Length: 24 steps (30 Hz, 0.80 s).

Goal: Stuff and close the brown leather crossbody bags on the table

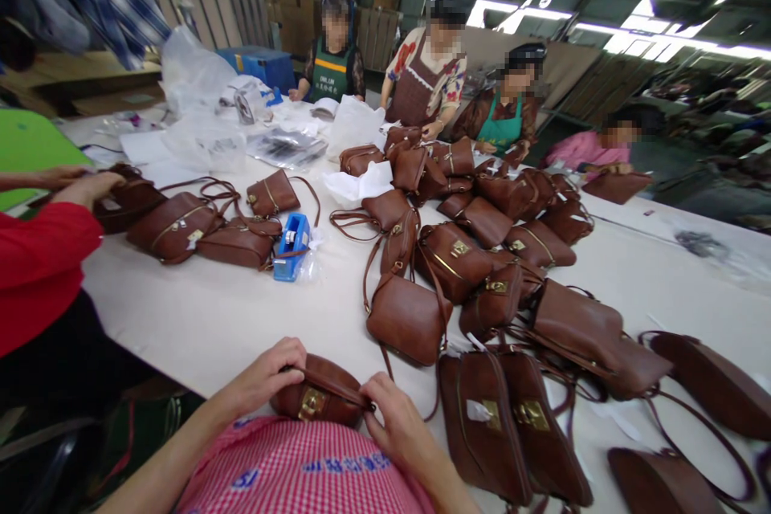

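At the near edge of the counter (210, 321), a brown handbag (328, 385) with a brass clasp lies against the pink checked apron. The left hand (268, 376) and right hand (394, 418) each curl closed on one end of it, fingers pinching its top edge. Just right lie two flat bags (482, 426), straps trailing. Beyond them a heap of handbags (470, 257) crowds the middle, with a blue tape dispenser (292, 245) to its left. A red sleeve (42, 257) reaches in from the left, and co-workers (422, 72) stand at the far side.
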Tool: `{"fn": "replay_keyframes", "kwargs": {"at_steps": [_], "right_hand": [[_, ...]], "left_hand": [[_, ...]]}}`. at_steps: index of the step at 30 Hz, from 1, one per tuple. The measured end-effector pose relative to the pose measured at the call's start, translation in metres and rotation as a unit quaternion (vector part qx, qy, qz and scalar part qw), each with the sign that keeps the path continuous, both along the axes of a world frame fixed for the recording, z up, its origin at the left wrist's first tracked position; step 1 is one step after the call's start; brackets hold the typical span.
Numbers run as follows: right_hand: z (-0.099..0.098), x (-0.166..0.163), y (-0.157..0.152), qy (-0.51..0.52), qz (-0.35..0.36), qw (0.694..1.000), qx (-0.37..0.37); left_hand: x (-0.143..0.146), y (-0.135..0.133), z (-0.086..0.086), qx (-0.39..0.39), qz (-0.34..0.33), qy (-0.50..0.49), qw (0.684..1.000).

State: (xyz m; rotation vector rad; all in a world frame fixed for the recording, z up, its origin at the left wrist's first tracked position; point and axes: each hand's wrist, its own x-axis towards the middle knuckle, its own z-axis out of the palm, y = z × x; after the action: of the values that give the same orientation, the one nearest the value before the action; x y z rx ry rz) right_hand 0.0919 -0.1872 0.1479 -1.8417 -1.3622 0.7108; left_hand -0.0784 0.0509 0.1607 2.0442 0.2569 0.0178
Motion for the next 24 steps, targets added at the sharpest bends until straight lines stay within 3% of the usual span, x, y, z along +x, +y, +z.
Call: {"fn": "replay_keyframes", "kwargs": {"at_steps": [5,9,12,17,21,24], "right_hand": [[-0.026,-0.014,0.002,-0.184,-0.071,0.977,0.083],[-0.035,-0.015,0.01,-0.247,-0.101,0.958,0.104],[-0.031,-0.016,0.012,-0.258,-0.08,0.956,0.116],[-0.03,-0.019,0.012,-0.244,-0.069,0.96,0.118],[-0.036,-0.018,0.014,-0.253,-0.113,0.956,0.095],[-0.038,-0.014,0.014,-0.257,-0.118,0.955,0.091]], "left_hand": [[0.002,-0.003,0.003,0.036,-0.01,0.012,0.999],[0.014,-0.029,0.023,0.184,0.018,0.059,0.981],[0.026,-0.058,0.034,0.258,-0.006,0.053,0.965],[0.044,-0.085,0.017,0.306,-0.004,0.073,0.949],[0.053,-0.084,-0.001,0.356,-0.03,0.068,0.931],[0.052,-0.08,-0.002,0.369,-0.047,0.063,0.926]]}}
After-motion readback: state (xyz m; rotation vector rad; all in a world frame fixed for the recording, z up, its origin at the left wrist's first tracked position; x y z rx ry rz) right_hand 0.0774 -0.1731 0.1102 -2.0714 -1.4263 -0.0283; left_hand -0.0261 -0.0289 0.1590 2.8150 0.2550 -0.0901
